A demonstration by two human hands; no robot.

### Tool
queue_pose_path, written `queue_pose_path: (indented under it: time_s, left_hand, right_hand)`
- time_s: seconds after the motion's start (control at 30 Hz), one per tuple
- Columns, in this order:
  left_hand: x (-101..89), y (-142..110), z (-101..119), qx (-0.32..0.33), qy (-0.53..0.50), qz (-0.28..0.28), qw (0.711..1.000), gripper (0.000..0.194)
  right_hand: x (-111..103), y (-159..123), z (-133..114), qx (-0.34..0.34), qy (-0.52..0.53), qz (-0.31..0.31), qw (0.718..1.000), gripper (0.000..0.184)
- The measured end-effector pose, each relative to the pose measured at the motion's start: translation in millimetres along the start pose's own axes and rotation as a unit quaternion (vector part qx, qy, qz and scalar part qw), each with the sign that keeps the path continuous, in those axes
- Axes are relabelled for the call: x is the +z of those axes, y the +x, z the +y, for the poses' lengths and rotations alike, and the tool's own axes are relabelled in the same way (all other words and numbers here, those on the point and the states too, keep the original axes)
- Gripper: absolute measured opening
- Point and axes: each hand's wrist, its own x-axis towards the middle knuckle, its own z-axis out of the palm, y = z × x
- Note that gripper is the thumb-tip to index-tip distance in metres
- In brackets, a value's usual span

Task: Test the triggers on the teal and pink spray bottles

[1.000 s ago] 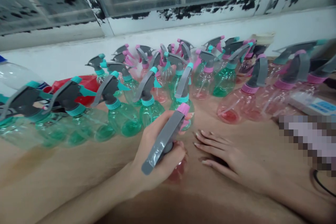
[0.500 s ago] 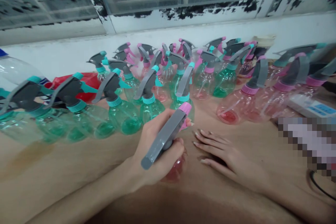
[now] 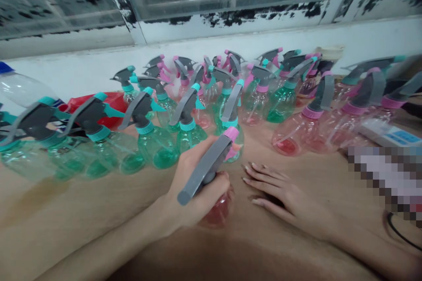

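Observation:
My left hand (image 3: 194, 175) is wrapped around a spray bottle (image 3: 217, 210) of clear pink plastic, low in the middle of the view. Its grey spray head (image 3: 207, 167) points away from me and to the right, ending in a pink nozzle. The fingers hide the bottle's neck and much of its body. Flat on the table to the right lies my right hand (image 3: 280, 193), fingers stretched out, apart from the bottle. Beyond the left hand stand a green spray bottle (image 3: 158, 149) with a turquoise collar and another green spray bottle (image 3: 189, 138).
More green bottles (image 3: 99, 158) line the left side, and pink bottles (image 3: 290, 140) stand at the right. Several mixed bottles crowd the back by the wall (image 3: 82, 70). A red bag (image 3: 115, 101) and a white box (image 3: 392, 134) lie on the table (image 3: 108, 202).
The spray bottle in my left hand has tilted very slightly, and a fingertip that stuck out past its pink trigger has drawn in. My right hand stays in place.

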Motion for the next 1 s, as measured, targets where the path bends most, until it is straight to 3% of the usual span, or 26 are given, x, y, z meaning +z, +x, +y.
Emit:
queue_pose_path:
  time_s: [0.13,0.6,1.0]
  left_hand:
    - [2.6,-3.3,-1.8,0.063,0.006,-0.023,0.998,0.022]
    - [3.7,-3.4,-2.0,0.044,-0.004,-0.034,0.998,0.038]
    - [2.7,3.7,-9.2,0.093,-0.058,-0.075,0.991,0.045]
  right_hand:
    - [-0.7,1.2,-0.2,-0.002,-0.002,-0.003,1.000,0.045]
    - [-1.7,1.5,-0.5,0.010,0.008,-0.013,1.000,0.045]
    - [0.1,0.9,0.6,0.010,-0.014,-0.020,1.000,0.045]
